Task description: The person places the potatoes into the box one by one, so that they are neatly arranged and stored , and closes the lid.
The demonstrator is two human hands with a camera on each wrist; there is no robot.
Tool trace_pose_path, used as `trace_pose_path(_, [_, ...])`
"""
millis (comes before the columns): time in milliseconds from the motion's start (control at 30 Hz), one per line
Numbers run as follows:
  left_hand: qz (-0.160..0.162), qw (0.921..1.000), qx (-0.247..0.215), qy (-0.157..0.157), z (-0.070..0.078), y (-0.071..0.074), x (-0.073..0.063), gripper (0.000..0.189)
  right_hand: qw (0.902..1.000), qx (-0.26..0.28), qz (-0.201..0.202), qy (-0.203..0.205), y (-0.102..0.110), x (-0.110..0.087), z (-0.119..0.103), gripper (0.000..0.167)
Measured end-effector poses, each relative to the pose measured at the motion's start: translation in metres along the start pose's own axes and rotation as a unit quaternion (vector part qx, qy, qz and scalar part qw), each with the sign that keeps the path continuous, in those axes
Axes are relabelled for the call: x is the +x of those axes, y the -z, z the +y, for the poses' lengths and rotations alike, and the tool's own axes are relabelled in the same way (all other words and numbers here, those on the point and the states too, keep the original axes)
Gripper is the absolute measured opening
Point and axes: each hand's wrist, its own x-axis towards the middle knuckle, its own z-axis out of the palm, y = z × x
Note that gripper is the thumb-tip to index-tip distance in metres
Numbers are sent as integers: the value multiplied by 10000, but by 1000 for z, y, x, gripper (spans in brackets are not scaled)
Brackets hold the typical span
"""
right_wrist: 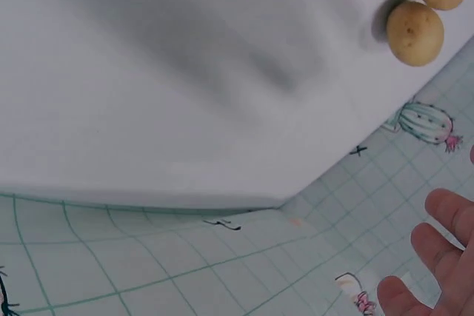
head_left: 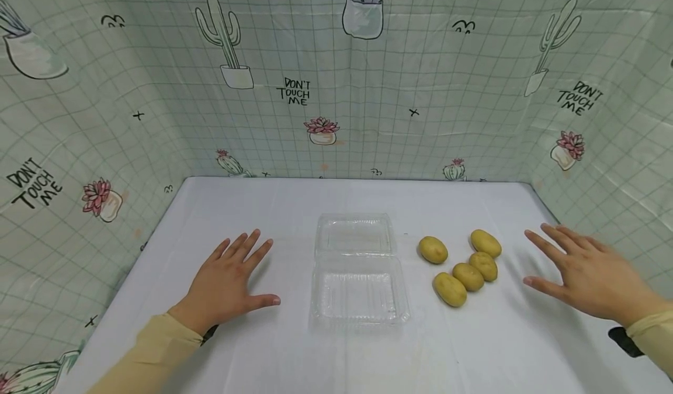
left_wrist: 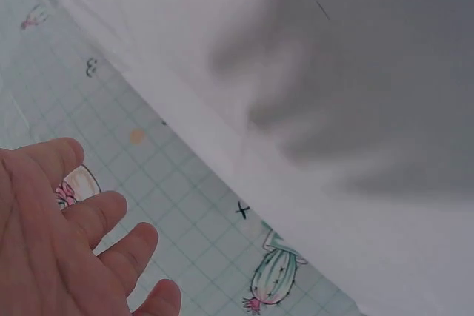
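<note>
Potatoes (head_left: 467,277), five in head view, two right-wrist

Cactus-print cloth (head_left: 378,72) behind white table (head_left: 263,204)

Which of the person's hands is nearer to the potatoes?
Right. The right hand is to the right of the potatoes, apart from them; the left hand is farther away, left of the open clear container.
</note>
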Motion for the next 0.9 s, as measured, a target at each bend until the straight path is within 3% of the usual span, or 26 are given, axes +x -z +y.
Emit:
trace_pose_path(700, [165,9980,-345,-503,36,-13,17,109,9950,837,452,304,-13,4,-37,92])
trace_pose_path(900, [40,9975,-490,-509,42,-18,20,110,9934,966,510,351,-17,5,-47,89])
